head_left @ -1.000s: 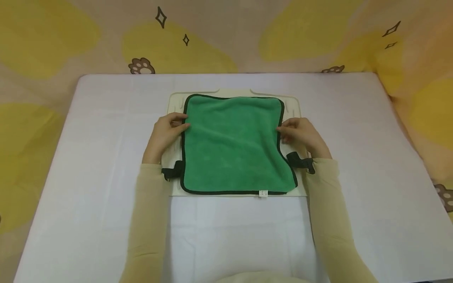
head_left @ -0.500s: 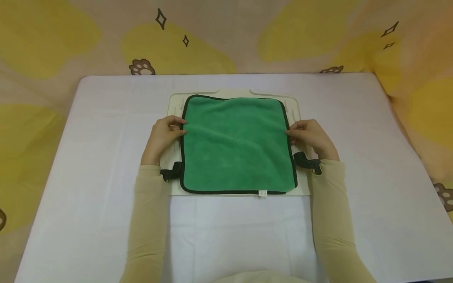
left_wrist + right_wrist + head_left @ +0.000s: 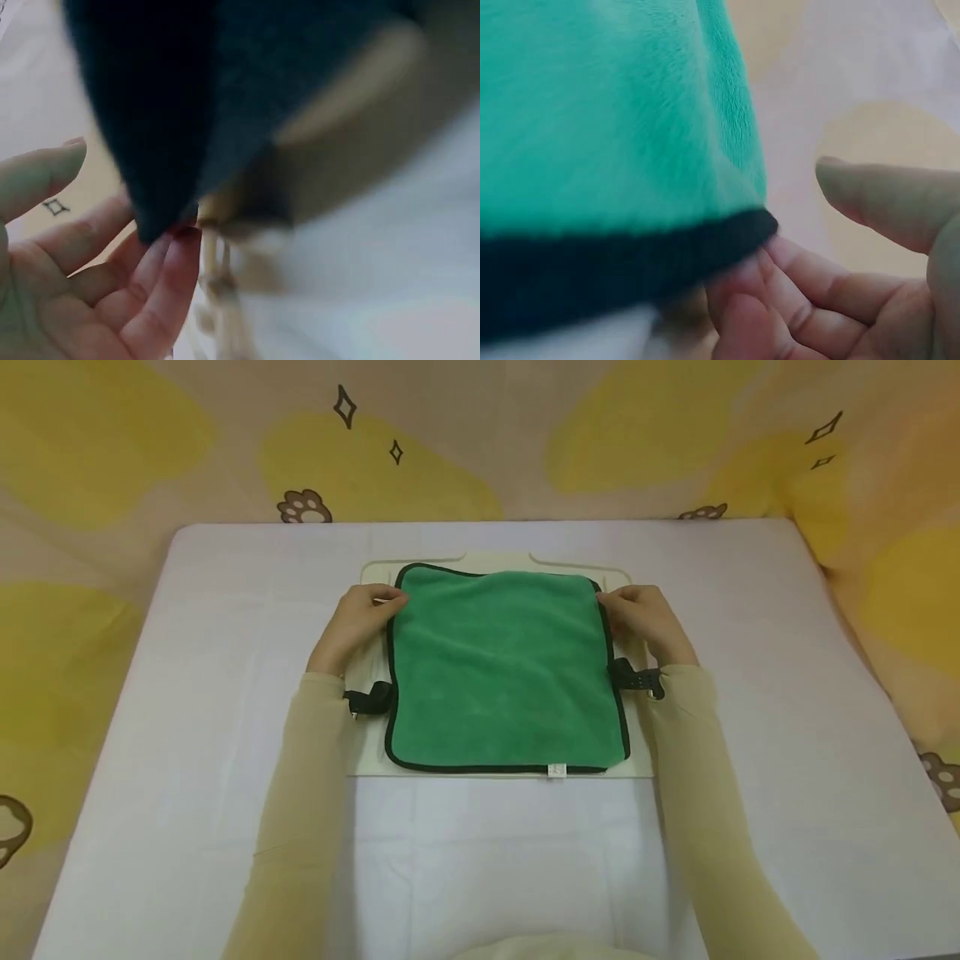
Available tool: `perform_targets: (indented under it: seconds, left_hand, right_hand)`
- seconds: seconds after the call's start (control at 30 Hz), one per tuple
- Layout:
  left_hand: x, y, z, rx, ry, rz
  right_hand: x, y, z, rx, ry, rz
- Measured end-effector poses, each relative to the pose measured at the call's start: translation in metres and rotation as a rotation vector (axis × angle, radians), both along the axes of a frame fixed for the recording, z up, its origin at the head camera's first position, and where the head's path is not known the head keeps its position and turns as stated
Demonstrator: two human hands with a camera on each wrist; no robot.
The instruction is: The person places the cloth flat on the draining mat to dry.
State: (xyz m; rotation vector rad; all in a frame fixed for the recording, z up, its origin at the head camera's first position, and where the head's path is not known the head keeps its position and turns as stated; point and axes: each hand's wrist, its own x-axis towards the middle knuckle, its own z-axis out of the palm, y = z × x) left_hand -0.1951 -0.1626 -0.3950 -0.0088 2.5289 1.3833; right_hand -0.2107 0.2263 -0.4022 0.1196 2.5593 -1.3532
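A green cloth (image 3: 502, 672) with a dark sewn border lies spread flat on a cream board (image 3: 641, 752) in the middle of a white table (image 3: 187, 710). The cloth is close to square, its edges running in line with the board's edges, and a small white tag sits on the near edge, toward the person.

The left hand (image 3: 358, 620) is at the cloth's left edge near the far corner. In the wrist view its fingertips (image 3: 176, 255) sit under the dark border with the thumb raised apart from it, so the fingers touch the edge rather than pinch it. The right hand (image 3: 643, 618) is at the right edge near the far corner, and there too the fingertips (image 3: 739, 281) lie under the border with the thumb held clear.

Black wrist straps (image 3: 637, 678) show on both pale sleeves, beside the cloth's sides. Behind the table hangs a backdrop (image 3: 480, 435) printed with yellow patches and paw marks. Nothing lies on top of the cloth.
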Motion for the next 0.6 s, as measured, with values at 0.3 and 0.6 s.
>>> perform_targets:
  seconds: [0.3,0.6]
  left_hand:
    - [-0.008,0.003,-0.006,0.075,0.025,0.035]
    - [-0.009,0.003,-0.012,0.137,0.009,0.113]
  right_hand:
    - [-0.025,-0.019,-0.006,-0.067,0.051,-0.129]
    - [-0.031,-0.020,-0.012,-0.034,0.165,-0.215]
